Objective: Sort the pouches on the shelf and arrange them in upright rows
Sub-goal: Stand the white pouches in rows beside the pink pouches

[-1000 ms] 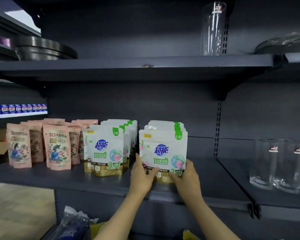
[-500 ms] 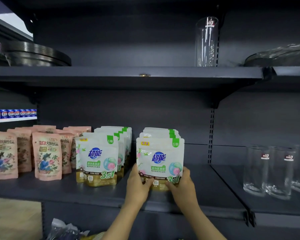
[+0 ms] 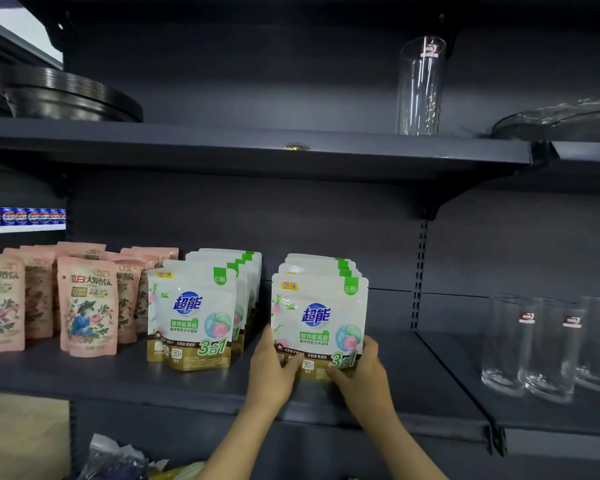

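On the dark shelf stand two upright rows of white-and-gold pouches. My left hand and my right hand grip the bottom corners of the front white pouch of the right row, with several more pouches standing behind it. The left row of white pouches stands free beside it. Further left, pink pouches stand upright in rows; the leftmost are cut off by the frame edge.
Clear drinking glasses stand on the adjoining shelf to the right. On the shelf above are a tall glass, stacked black plates and a glass dish. A crumpled plastic bag lies below the shelf.
Both hands stay on the front white pouch of the right row, which has barely shifted. The camera has tilted up a little, so the shelf sits lower in view.
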